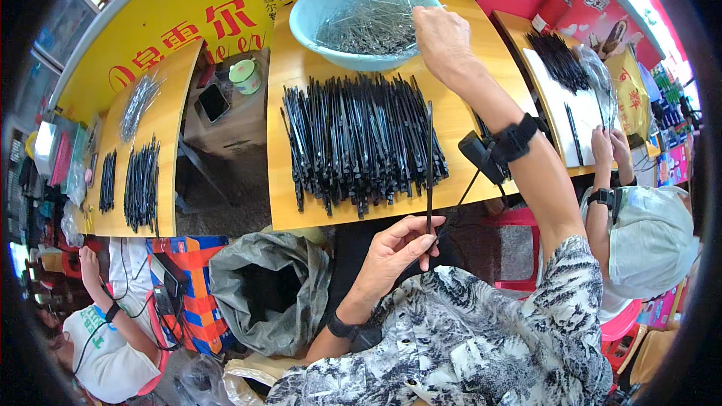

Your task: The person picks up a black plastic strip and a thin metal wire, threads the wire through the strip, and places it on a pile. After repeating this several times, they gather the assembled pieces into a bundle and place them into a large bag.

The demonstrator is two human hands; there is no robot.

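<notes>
My left hand (395, 254), low in front of the table, pinches one slim black strip (429, 158) that stands upright from its fingertips. My right hand (444, 39) reaches over the right rim of a light blue basin (312, 43). Its fingers are closed and partly hidden, and what they hold is too small to make out. Inside the basin lies a tangled heap of thin silvery wires (368, 24). A wide pile of similar black strips (359, 143) lies on the yellow table (301, 214), in front of the basin.
A grey sack (233, 271) gapes below the table. At right, a co-worker (647, 233) sits by another pile of black strips (558, 60). Another person (113, 338) sits at left, near a table (169, 158) with strips and wires. A phone (213, 102) lies between the tables.
</notes>
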